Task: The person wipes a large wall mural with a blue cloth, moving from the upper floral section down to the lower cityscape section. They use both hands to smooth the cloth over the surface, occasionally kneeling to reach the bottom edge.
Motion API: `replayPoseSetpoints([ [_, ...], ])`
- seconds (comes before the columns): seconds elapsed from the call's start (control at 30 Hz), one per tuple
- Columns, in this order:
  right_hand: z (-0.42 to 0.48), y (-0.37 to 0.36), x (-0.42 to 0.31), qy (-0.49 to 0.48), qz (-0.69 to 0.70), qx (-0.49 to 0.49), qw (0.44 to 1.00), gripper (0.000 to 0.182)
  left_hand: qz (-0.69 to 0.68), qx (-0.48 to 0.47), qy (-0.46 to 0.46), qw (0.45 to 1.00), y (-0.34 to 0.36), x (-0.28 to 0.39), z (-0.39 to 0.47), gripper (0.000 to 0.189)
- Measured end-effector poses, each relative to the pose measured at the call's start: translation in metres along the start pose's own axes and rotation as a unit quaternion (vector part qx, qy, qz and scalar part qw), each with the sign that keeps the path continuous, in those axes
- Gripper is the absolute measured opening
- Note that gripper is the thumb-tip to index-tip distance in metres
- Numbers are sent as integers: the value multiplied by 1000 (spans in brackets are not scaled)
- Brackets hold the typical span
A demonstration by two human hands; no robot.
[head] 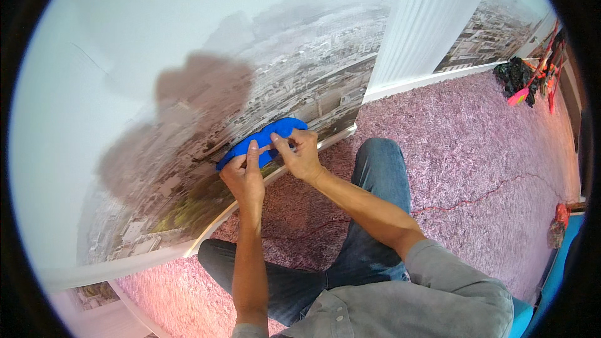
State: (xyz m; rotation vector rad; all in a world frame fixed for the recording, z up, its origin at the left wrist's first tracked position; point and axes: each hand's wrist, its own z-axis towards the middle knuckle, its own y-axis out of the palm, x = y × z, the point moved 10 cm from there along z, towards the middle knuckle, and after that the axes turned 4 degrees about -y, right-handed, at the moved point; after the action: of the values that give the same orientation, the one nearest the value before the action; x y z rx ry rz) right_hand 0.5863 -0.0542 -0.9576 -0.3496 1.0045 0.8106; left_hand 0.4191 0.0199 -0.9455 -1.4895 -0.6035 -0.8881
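Observation:
A blue piece of soft-looking material (281, 127), perhaps cloth, is held in front of the wall with a printed city view (300, 51). Its left end is in my left hand (245, 173), with the thumb raised along its lower edge. My right hand (298, 152) pinches its right part between thumb and fingers. The two hands are close together but apart. Whether the blue piece touches the wall is hard to tell.
A pink shaggy carpet (460, 141) spreads under my bent legs, with a thin red cord (462, 203) across it. A white skirting board runs along the wall. Black plastic (515, 77) and red strands lie at the upper right. Something blue stands at the right edge.

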Motion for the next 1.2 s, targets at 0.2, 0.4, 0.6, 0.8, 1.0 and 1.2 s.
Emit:
replayPoseSetpoints([
  [0.2, -79, 9, 142, 148, -27, -62, 987, 21, 0, -11, 9, 1000, 74, -122, 4, 46],
  [0.4, -117, 9, 199, 202, -175, -109, 957, 20, 149, -81, -118, 978, 127, -204, 12, 56],
  [0.6, -82, 27, 133, 187, -151, -136, 961, 39, 0, 20, 2, 1000, 69, -176, 8, 54],
  [0.8, -8, 45, -18, 17, 38, -48, 998, 25, -90, 138, 108, 980, -47, 1, -10, 38],
  [1.0, -41, 55, 41, 78, 101, -51, 990, 18, 20, 130, 110, 985, -27, -41, -10, 27],
  [1.2, -114, 60, 158, 168, -93, -169, 967, 27, 53, 58, -9, 997, 39, -168, -5, 45],
])
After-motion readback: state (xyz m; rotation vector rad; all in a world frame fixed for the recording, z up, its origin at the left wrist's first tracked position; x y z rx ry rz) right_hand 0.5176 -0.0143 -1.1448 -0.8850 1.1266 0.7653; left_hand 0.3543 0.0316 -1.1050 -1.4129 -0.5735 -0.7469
